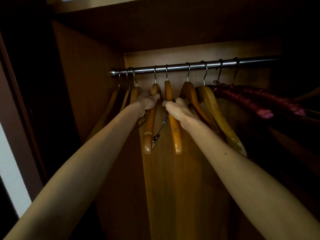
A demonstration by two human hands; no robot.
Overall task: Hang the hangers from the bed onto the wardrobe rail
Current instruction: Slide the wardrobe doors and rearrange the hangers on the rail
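Both hands gripped wooden hangers hooked on the rail [190, 65], probably to space them: left hand [148, 103] closed on one hanger [149, 125] near the rail's left end, right hand [176, 110] on its neighbour [174, 134].

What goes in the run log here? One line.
left hand: on wooden hanger | right hand: gripping neighbouring hanger | both hooked on rail

home bedroom: wooden wardrobe [83, 70], rail [195, 65], hangers [174, 118]

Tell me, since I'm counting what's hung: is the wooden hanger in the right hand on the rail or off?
On. The wooden hanger under the right hand has its hook over the rail.
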